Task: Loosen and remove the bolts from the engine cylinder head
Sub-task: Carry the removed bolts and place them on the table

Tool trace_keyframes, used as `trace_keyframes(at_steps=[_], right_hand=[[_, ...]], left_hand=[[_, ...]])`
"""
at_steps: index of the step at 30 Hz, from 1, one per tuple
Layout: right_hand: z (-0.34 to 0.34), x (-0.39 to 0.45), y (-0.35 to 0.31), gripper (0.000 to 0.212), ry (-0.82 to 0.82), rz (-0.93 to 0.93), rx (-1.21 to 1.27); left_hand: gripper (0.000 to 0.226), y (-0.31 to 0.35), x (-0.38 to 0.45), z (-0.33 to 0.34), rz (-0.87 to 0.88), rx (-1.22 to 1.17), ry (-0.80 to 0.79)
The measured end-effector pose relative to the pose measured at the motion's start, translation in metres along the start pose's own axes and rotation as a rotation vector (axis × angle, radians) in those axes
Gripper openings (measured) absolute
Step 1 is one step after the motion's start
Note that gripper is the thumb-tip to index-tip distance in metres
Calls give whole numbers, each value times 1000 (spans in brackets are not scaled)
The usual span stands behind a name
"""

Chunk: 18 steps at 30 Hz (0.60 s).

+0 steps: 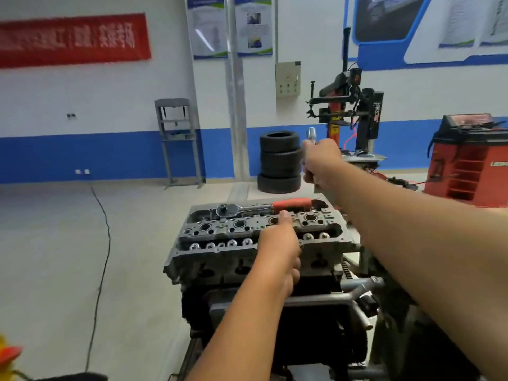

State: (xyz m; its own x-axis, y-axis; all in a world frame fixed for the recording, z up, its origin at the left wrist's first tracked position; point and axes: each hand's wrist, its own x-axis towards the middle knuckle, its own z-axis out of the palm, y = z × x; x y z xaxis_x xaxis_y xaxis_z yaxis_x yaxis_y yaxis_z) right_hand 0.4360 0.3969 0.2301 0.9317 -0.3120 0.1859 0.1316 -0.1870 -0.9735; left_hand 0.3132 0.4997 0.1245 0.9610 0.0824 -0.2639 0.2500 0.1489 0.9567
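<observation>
The grey cylinder head (220,237) sits on top of the engine block on a stand, in the middle of the view. A ratchet wrench with a red handle (275,206) lies along the head's far edge. My left hand (280,243) rests on the head near its middle, thumb pointing forward; whether it holds anything is hidden. Above the head's far right corner, my right hand (321,160) grips a shiny chrome socket tool (312,134) that stands upright and sticks out above the fist. Its lower end is hidden by the hand.
A stack of black tyres (280,163) stands on the floor behind the engine. A tyre-changing machine (354,116) and a red cabinet (467,160) are at the right. A grey press frame (178,141) stands by the wall, and a black cable (101,243) runs along the floor at left.
</observation>
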Motion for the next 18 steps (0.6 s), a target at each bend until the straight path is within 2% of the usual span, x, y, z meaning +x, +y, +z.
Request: trace_keyframes(at_steps=[2, 4, 7, 11, 15, 18], right_hand=[[0, 5, 4, 19, -58, -159, -437], [15, 1, 21, 16, -188, -290, -712], [38, 0, 50, 20, -300, -405, -920], [42, 13, 64, 43, -379, -469, -1084], [46, 22, 57, 38, -436, -559, -1370], [50, 21, 57, 35, -407, -690, -1523]], left_hand=[[45, -4, 8, -25, 16, -107, 20], [37, -1, 21, -48, 44, -189, 61], [32, 4, 39, -68, 23, -268, 75], [24, 2, 45, -73, 16, -271, 58], [15, 2, 49, -68, 17, -258, 57], [13, 6, 52, -59, 60, -270, 78]])
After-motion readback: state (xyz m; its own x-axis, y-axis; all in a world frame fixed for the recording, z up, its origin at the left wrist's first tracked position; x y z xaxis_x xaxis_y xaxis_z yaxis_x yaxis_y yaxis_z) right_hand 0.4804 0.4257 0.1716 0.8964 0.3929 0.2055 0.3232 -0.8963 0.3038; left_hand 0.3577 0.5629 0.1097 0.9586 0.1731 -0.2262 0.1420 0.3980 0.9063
